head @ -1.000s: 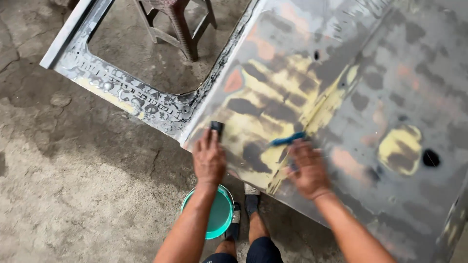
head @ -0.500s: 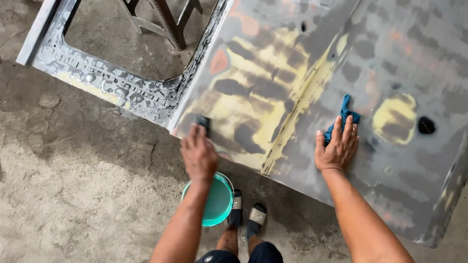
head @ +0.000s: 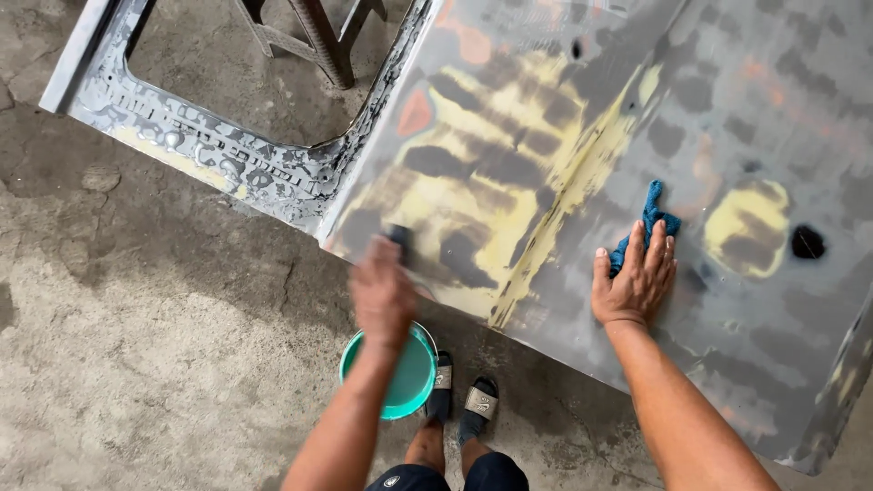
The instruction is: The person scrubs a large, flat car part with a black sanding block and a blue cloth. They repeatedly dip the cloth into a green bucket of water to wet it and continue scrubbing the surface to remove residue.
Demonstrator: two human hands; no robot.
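Observation:
A sanded car door panel (head: 564,100), grey with yellow filler patches, lies flat in front of me. My left hand (head: 382,291) is blurred and presses a small dark sanding block (head: 398,238) onto the panel near its lower left edge. My right hand (head: 635,277) lies flat on the panel with a blue cloth (head: 647,223) under its fingers, beside a round yellow patch (head: 747,227).
A green bucket (head: 400,373) stands on the concrete floor below the panel's edge, next to my sandalled feet (head: 462,400). The door's window frame (head: 191,150) reaches left. A wooden stand (head: 314,36) shows through the opening. A dark hole (head: 807,242) is at the right.
My right hand has slid the blue cloth to the right across the panel. My left hand has stayed near the lower left edge and now moves with the block, blurred.

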